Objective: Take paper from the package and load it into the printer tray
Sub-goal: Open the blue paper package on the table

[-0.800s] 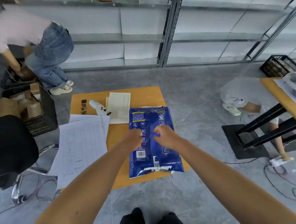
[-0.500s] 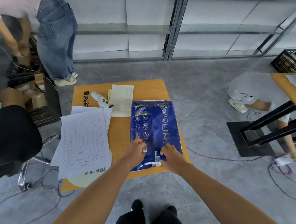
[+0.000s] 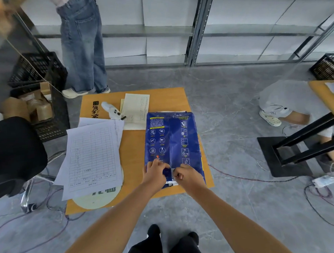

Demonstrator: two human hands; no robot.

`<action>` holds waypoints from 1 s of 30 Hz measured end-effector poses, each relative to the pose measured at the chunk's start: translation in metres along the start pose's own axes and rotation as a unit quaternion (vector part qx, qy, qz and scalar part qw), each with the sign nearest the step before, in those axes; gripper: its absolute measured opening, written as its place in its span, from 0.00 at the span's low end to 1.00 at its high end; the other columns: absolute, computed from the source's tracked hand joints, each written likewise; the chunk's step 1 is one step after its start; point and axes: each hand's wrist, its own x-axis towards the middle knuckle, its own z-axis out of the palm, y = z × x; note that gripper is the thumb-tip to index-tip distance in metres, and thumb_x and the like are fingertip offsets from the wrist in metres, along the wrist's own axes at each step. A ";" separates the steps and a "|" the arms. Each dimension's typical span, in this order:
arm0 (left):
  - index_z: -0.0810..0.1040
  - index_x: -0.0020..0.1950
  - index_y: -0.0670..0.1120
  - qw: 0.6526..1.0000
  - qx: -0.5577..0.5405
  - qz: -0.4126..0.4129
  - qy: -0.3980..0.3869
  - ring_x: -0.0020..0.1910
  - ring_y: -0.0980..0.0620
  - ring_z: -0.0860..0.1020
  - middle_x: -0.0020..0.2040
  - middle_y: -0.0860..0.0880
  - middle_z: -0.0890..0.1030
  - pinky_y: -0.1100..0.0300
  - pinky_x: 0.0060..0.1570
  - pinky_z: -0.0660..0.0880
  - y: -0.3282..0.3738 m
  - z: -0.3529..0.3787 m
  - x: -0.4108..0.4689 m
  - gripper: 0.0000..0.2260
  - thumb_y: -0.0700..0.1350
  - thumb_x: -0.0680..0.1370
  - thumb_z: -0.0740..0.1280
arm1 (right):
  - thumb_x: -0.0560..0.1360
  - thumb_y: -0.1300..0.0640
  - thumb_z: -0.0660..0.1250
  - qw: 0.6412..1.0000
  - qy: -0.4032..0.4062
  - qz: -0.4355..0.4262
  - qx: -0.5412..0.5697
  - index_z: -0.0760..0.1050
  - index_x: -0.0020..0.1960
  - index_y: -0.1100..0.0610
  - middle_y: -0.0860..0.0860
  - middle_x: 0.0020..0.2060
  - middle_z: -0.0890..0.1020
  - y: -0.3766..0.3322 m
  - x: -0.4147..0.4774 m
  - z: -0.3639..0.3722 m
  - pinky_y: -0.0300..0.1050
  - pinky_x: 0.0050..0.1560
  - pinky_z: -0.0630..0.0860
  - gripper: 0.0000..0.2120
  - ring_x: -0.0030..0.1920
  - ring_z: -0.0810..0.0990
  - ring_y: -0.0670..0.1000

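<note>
Left hand (image 3: 154, 174) and right hand (image 3: 188, 175) each hold a pinching grip on the paper package's (image 3: 172, 141) near end, flat on the counter (image 3: 133, 146).

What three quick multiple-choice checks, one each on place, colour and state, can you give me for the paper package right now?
1. Where on the table does the package lie?
A. On its right side
B. On its left side, under the forms
C. On the floor beside it

2. What colour is the package?
A. Red
B. Blue
C. Green

3. What are the hands doing?
A. Hanging off the table
B. Lifting loose sheets
C. Both pinching the package's near end

Answers:
1. A: the package runs along the table's right edge, with the forms on the left.
2. B: the wrapper is dark blue with white icons.
3. C: the left hand and right hand meet at the near end, fingers closed on the wrapper; no sheets are out yet.
</note>
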 end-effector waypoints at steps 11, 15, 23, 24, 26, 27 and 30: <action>0.60 0.73 0.66 0.984 -0.112 0.105 -0.092 0.52 0.51 0.78 0.68 0.52 0.73 0.53 0.51 0.78 0.035 -0.006 -0.005 0.30 0.37 0.77 0.56 | 0.72 0.60 0.60 0.993 -0.116 0.010 0.020 0.78 0.44 0.58 0.47 0.49 0.73 0.009 -0.049 0.029 0.38 0.43 0.70 0.08 0.52 0.72 0.47; 0.53 0.73 0.70 0.974 -0.009 0.191 -0.123 0.63 0.46 0.75 0.73 0.52 0.67 0.54 0.57 0.75 0.055 -0.012 -0.003 0.34 0.37 0.77 0.56 | 0.77 0.45 0.59 0.987 -0.141 0.047 0.055 0.79 0.42 0.42 0.34 0.33 0.67 0.005 -0.052 0.021 0.40 0.52 0.72 0.11 0.44 0.72 0.43; 0.62 0.71 0.62 0.963 0.049 0.234 -0.127 0.63 0.40 0.74 0.70 0.49 0.73 0.46 0.59 0.74 0.074 -0.002 0.024 0.27 0.40 0.75 0.58 | 0.75 0.48 0.64 0.989 -0.030 0.119 0.086 0.76 0.53 0.50 0.41 0.41 0.70 -0.007 -0.043 0.015 0.41 0.51 0.75 0.09 0.46 0.74 0.46; 0.63 0.70 0.60 0.962 0.053 0.234 -0.126 0.62 0.40 0.74 0.69 0.48 0.73 0.45 0.59 0.73 0.075 0.000 0.028 0.25 0.41 0.76 0.58 | 0.75 0.47 0.64 0.987 -0.016 0.129 0.095 0.75 0.50 0.49 0.42 0.46 0.71 -0.011 -0.040 0.011 0.41 0.49 0.75 0.08 0.48 0.76 0.46; 0.64 0.70 0.58 0.963 0.060 0.233 -0.124 0.60 0.40 0.75 0.67 0.47 0.72 0.44 0.58 0.74 0.075 0.002 0.035 0.22 0.43 0.77 0.57 | 0.77 0.46 0.62 0.987 0.027 0.129 0.092 0.75 0.57 0.52 0.45 0.55 0.75 -0.011 -0.033 0.011 0.38 0.48 0.74 0.13 0.54 0.78 0.46; 0.64 0.69 0.58 0.963 0.062 0.232 -0.123 0.59 0.40 0.75 0.65 0.47 0.72 0.44 0.57 0.74 0.076 0.002 0.036 0.20 0.44 0.78 0.56 | 0.79 0.48 0.60 0.987 0.054 0.129 0.079 0.73 0.65 0.54 0.47 0.61 0.75 -0.009 -0.029 0.013 0.38 0.51 0.74 0.18 0.58 0.77 0.47; 0.67 0.67 0.55 0.958 0.098 0.248 -0.103 0.56 0.39 0.77 0.61 0.46 0.74 0.46 0.54 0.75 0.079 0.001 0.036 0.16 0.47 0.80 0.53 | 0.77 0.57 0.64 0.991 0.066 0.119 -0.002 0.67 0.73 0.57 0.49 0.69 0.71 -0.003 -0.025 0.013 0.41 0.64 0.72 0.25 0.68 0.73 0.50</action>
